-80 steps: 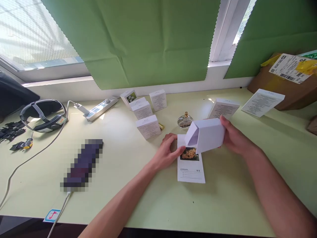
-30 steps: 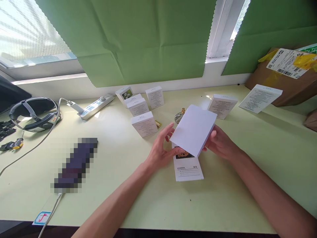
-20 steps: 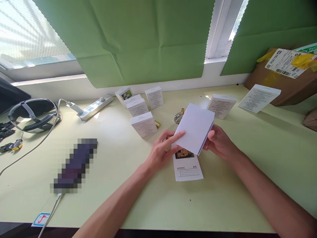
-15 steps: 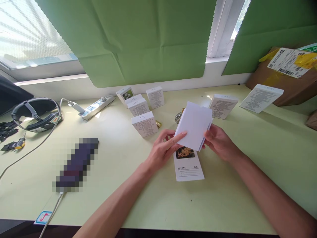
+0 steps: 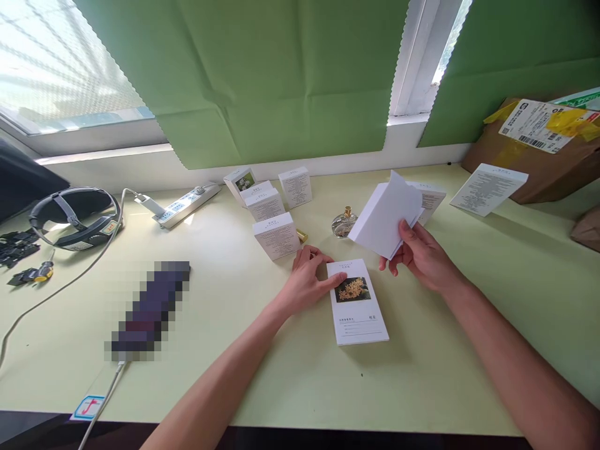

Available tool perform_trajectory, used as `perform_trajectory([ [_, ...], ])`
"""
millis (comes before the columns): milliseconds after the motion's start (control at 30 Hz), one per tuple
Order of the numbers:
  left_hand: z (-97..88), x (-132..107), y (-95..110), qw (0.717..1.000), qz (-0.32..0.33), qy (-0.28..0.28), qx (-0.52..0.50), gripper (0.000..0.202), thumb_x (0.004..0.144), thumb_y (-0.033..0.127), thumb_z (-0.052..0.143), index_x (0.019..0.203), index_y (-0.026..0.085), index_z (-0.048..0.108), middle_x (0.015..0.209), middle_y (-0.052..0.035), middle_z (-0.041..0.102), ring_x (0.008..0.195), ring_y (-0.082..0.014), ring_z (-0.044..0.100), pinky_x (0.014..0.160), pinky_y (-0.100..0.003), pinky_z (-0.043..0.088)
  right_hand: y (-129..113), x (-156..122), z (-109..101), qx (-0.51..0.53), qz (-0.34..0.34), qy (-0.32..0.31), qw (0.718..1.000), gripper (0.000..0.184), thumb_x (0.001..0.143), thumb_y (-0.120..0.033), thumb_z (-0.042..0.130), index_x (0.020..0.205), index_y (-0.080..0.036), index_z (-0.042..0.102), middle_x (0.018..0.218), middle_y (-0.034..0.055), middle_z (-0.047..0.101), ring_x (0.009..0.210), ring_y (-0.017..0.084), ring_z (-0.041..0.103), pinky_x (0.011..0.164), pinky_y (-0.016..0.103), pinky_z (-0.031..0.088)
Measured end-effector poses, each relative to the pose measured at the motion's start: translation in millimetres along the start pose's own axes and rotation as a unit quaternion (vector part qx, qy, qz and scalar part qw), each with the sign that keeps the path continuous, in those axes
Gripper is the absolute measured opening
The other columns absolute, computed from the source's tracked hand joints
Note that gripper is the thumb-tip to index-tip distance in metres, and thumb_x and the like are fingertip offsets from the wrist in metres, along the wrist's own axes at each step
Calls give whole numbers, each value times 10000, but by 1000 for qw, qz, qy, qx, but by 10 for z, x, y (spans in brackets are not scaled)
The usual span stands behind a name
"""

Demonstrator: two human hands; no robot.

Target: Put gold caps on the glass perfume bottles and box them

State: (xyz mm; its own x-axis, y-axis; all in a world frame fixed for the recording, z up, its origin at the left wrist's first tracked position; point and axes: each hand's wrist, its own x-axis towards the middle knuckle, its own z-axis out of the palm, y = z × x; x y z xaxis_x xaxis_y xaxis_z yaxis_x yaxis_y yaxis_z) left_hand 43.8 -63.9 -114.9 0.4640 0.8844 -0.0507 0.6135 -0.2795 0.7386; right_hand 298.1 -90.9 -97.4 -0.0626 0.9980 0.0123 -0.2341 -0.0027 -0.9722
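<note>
My right hand (image 5: 422, 259) is closed on a plain white flattened carton (image 5: 387, 214), held tilted above the desk. My left hand (image 5: 307, 281) rests on the desk, fingertips touching the left edge of a flat white sleeve (image 5: 357, 303) printed with an orange-flower picture. Just beyond, a small round glass perfume bottle (image 5: 344, 223) with a gold cap stands on the desk. A white box (image 5: 429, 199) sits partly hidden behind the held carton.
Several small white boxes (image 5: 276, 234) stand at mid-desk. A power strip (image 5: 187, 205), a headset (image 5: 77, 219), a screwdriver (image 5: 35, 274) and a blurred dark object (image 5: 150, 310) with a cable lie left. A brown parcel (image 5: 539, 150) and a printed sheet (image 5: 488, 187) are at right.
My left hand let go of the white carton and dropped to the printed sleeve. My right hand lifted the carton up and to the right, uncovering the sleeve and the bottle.
</note>
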Motion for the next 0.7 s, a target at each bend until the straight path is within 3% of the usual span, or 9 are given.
perform_trajectory([
  [100, -12, 3, 20, 1000, -12, 3, 3, 470, 788, 642, 618, 1001, 224, 634, 1186, -86, 492, 1204, -296, 441, 1012, -444, 398, -45, -31, 13, -6, 21, -54, 998, 428, 912, -566, 518, 1271, -338, 468, 972, 26, 690, 666, 219, 711, 415, 296, 525],
  [200, -39, -1, 37, 1000, -10, 5, -28, 422, 765, 593, 670, 942, 214, 613, 1148, -88, 539, 1133, -291, 490, 945, -444, 437, -59, -40, 17, -15, 17, -78, 997, 450, 918, -526, 540, 1329, -379, 432, 1067, 25, 679, 742, 213, 706, 445, 296, 544],
  [300, -72, -17, 48, 991, -33, -27, -130, 361, 786, 471, 687, 1013, 219, 563, 1104, -76, 593, 1005, -247, 573, 843, -404, 490, -37, -30, -19, -8, 18, -79, 997, 415, 918, -477, 567, 1310, -360, 494, 1048, 18, 676, 784, 189, 675, 476, 283, 553],
  [433, -108, -46, 83, 954, -31, -73, -289, 252, 815, 225, 581, 1060, 216, 524, 971, -35, 633, 913, -193, 625, 788, -343, 517, 8, -17, -102, 13, 52, -101, 993, 376, 874, -436, 650, 1210, -268, 632, 994, 40, 689, 774, 156, 635, 567, 274, 567],
  [600, -163, -39, 125, 952, 41, 8, -303, 126, 699, 99, 534, 783, 181, 581, 1166, -55, 557, 1049, -199, 570, 749, -281, 504, 18, -33, -128, 51, 76, -108, 990, 342, 842, -405, 699, 1142, -244, 684, 1024, 54, 707, 798, 153, 645, 632, 276, 563],
  [700, -203, -29, 115, 939, 77, 30, -333, 79, 707, 120, 605, 682, 182, 562, 1222, -61, 548, 1204, -227, 508, 852, -322, 505, -12, -59, -16, 81, 56, -101, 990, 319, 906, -422, 608, 1189, -279, 650, 1122, 56, 681, 931, 194, 646, 700, 341, 590],
])
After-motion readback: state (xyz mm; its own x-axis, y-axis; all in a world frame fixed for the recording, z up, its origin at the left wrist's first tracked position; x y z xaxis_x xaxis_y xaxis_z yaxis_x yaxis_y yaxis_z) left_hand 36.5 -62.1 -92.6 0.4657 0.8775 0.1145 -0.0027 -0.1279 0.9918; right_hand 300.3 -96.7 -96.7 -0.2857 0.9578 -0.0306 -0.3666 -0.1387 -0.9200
